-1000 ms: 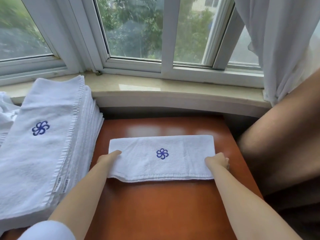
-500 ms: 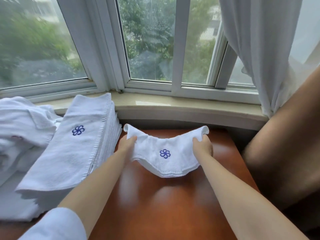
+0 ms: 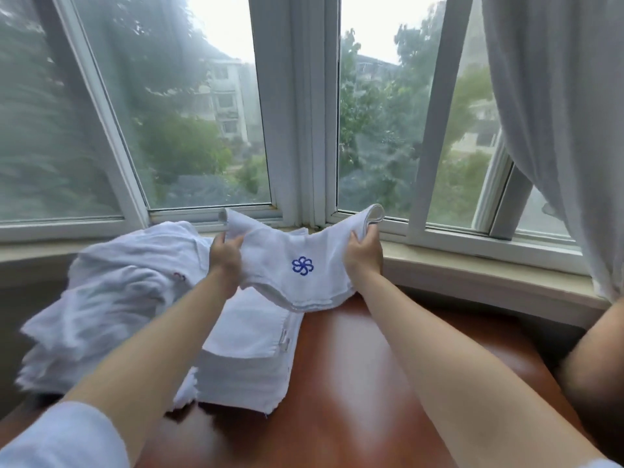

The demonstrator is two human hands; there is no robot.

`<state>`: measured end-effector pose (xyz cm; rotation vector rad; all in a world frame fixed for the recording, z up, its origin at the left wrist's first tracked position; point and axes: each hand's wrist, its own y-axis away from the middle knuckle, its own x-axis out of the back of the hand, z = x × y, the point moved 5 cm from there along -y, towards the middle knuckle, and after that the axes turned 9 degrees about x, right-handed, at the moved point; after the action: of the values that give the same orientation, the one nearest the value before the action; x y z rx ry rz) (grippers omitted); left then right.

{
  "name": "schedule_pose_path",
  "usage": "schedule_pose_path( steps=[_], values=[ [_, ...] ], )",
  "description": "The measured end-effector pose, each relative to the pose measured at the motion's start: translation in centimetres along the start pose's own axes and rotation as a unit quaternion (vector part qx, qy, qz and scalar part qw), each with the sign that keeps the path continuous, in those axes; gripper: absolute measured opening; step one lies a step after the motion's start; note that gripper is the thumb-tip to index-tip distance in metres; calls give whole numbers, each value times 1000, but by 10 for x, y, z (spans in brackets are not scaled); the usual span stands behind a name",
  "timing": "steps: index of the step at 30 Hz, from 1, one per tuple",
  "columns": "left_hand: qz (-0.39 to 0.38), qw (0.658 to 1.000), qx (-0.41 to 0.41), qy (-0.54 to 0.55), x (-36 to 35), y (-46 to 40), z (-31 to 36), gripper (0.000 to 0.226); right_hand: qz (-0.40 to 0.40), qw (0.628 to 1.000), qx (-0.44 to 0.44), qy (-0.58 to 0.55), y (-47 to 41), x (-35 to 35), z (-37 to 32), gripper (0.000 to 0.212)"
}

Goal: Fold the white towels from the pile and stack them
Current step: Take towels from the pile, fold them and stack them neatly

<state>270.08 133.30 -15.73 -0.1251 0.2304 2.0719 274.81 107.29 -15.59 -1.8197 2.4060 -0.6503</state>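
A folded white towel [image 3: 297,261] with a blue flower mark hangs in the air between my hands, sagging in the middle. My left hand [image 3: 225,256] grips its left end and my right hand [image 3: 363,253] grips its right end. The towel is above the near right part of the stack of folded white towels [image 3: 250,352], which sits on the reddish-brown table [image 3: 354,383]. Left of the stack lies a loose pile of unfolded white towels [image 3: 114,292].
A window sill [image 3: 472,271] runs behind the table under large windows. A white curtain [image 3: 557,123] hangs at the right. A brown rounded surface [image 3: 597,359] borders the table on the right.
My hands picked the folded towel up off the table and carried it up and to the left, over the stack. The view swung left and upward.
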Motion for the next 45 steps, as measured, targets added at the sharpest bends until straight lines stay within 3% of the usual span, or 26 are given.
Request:
schedule_pose_path(
  steps=[5, 8, 11, 15, 20, 24, 27, 30, 32, 34, 36, 39, 42, 45],
  values=[
    [19, 998, -22, 49, 77, -27, 21, 19, -23, 999, 41, -18, 24, -95, -43, 32],
    [32, 999, -4, -1, 119, -49, 29, 28, -40, 998, 53, -6, 35, -155, -63, 23],
    [49, 997, -10, -58, 152, -75, 42, 22, -44, 997, 58, 19, 35, -208, -80, 17],
    [-14, 997, 70, -2, 182, -104, 37, 11, -56, 996, 55, 42, 33, -272, -90, 14],
    [-85, 971, 194, -110, 196, -117, 14, 53, -92, 994, 41, 54, 29, -307, -76, 7],
    [-210, 919, 247, -225, 212, -119, -7, 33, -167, 983, 32, 66, 27, -333, -61, 13],
    [-258, 860, 333, -289, 226, -123, -28, 44, -198, 977, 4, 84, 23, -346, -48, 18],
    [-225, 840, 394, -298, 238, -130, -46, 49, -213, 971, -16, 111, 17, -354, -34, 28],
    [-235, 818, 435, -295, 245, -133, -57, 35, -222, 966, -28, 130, 12, -359, -28, 23],
    [-281, 786, 468, -290, 251, -132, -64, 10, -217, 965, -36, 143, 9, -363, -24, 24],
    [-348, 752, 484, -281, 255, -130, -70, 18, -207, 967, -39, 146, 8, -368, -21, 31],
    [-373, 707, 466, -379, 265, -129, -86, 24, -186, 971, -36, 148, 9, -372, -16, 23],
    [-320, 660, 348, -584, 277, -138, -106, 23, -184, 972, -26, 142, 14, -377, -12, 18],
    [-298, 628, 319, -644, 284, -135, -123, 29, -195, 970, -6, 142, 18, -381, -13, 21]
  ],
)
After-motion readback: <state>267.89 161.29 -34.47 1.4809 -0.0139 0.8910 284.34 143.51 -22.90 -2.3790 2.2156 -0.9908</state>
